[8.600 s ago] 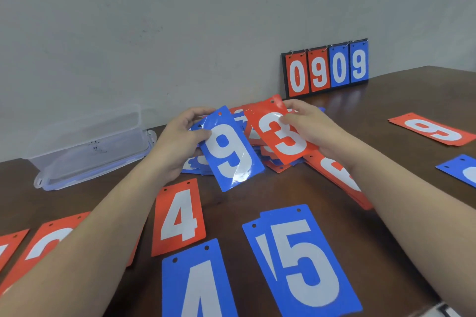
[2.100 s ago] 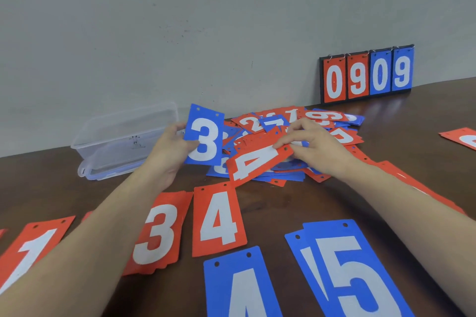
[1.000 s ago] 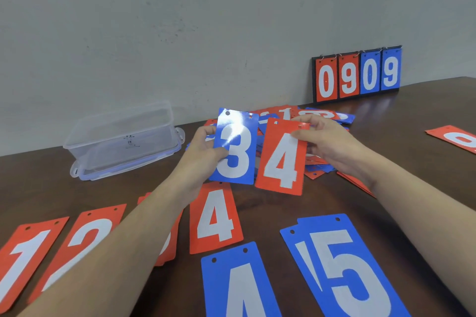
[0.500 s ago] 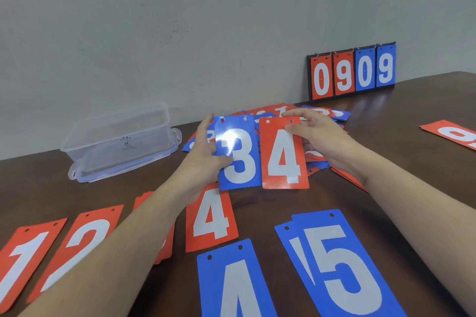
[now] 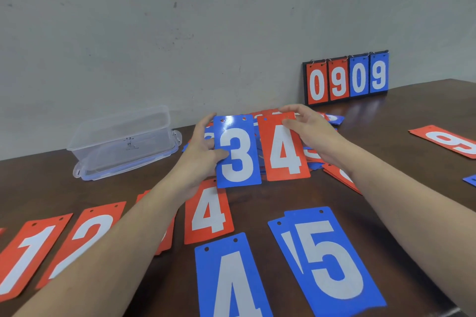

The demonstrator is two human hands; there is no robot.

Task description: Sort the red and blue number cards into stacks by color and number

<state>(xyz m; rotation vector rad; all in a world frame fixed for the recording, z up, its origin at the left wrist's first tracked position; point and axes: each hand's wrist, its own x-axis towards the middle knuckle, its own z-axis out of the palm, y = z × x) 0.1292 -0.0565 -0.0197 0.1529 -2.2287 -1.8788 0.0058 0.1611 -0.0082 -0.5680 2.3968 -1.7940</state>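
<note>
Blue plastic number card marked 3 (image 5: 238,152) stands upright in my left hand (image 5: 203,148), thumb pinching its face; my right hand (image 5: 310,131) grips a red card marked 4 (image 5: 283,148) just beside it. Behind both hands I see the unsorted pile of cards (image 5: 325,121), partly hidden. Below the left hand lies a red 4 card (image 5: 207,213); left of it, a clear plastic box (image 5: 123,140).

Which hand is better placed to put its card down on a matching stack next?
Probably the right hand: its red 4 matches the red 4 stack lying nearby. No blue 3 stack shows.
</note>
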